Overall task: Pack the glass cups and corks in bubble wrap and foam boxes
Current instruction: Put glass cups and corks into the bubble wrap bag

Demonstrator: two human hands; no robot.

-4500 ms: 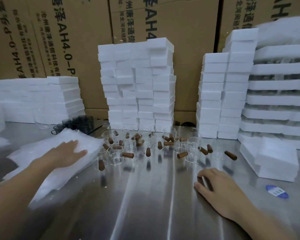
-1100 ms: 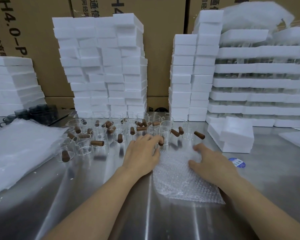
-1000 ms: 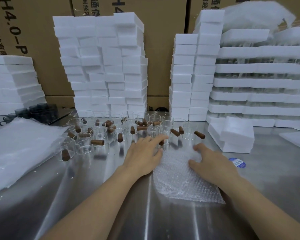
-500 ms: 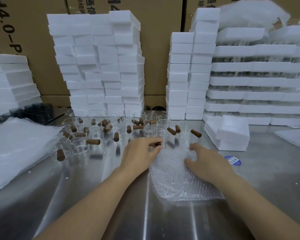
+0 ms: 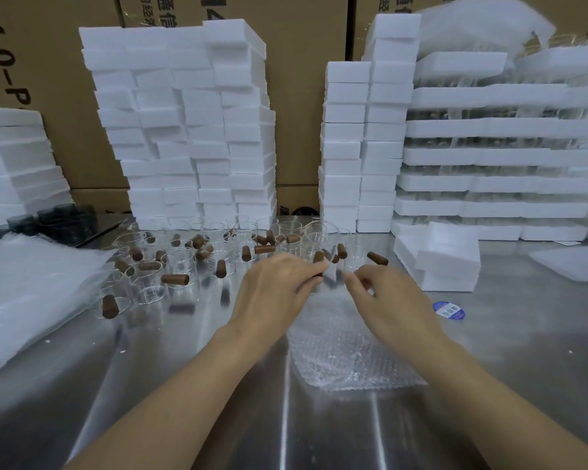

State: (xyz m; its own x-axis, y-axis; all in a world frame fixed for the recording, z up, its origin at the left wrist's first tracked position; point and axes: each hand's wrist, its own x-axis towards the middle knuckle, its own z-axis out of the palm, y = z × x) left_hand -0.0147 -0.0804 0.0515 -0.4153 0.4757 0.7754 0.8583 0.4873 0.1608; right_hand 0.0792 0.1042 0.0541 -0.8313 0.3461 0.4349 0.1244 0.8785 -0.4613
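Both forearms reach forward over the tabletop (image 5: 157, 385). The left hand (image 5: 279, 290), palm down, pinches a brown cork (image 5: 318, 257) at its fingertips beside the glass cups (image 5: 180, 262). The right hand (image 5: 387, 300) hovers over the bubble wrap's (image 5: 347, 354) far edge, its fingers loosely curled and gripping nothing visible.

I see brown corks (image 5: 175, 279) among clear cups (image 5: 151, 293). At twelve o'clock, white foam boxes (image 5: 197, 130) against tan cartons (image 5: 302, 96) printed black. Clear bubble wrap (image 5: 347, 354), dotted all over, on the silver table (image 5: 184, 385). Blue-and-white sticker (image 5: 448, 311) at three; smoky grey cups (image 5: 62, 218) at ten.
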